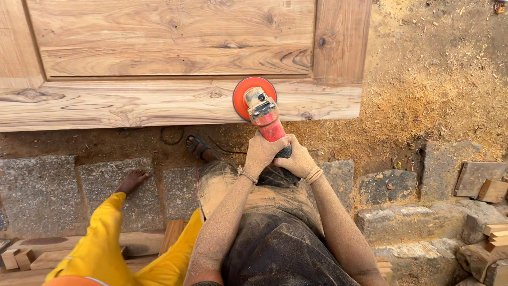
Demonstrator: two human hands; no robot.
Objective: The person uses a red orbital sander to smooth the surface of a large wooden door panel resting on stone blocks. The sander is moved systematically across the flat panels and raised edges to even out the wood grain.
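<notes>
A red hand-held power sander [263,113] with a round orange disc rests on the lower rail of a large wooden door panel [159,100] lying flat. My left hand [263,153] and my right hand [298,159] both grip the sander's body, close together, just off the panel's near edge. Both arms and hands are coated in sawdust. The disc sits near the panel's lower right corner.
Sawdust-covered ground [434,74] spreads to the right of the panel. Stone blocks [79,190] line the ground below it. Another person in yellow trousers [106,238] stands at lower left with a bare foot [132,180]. Wood offcuts [484,182] lie at right.
</notes>
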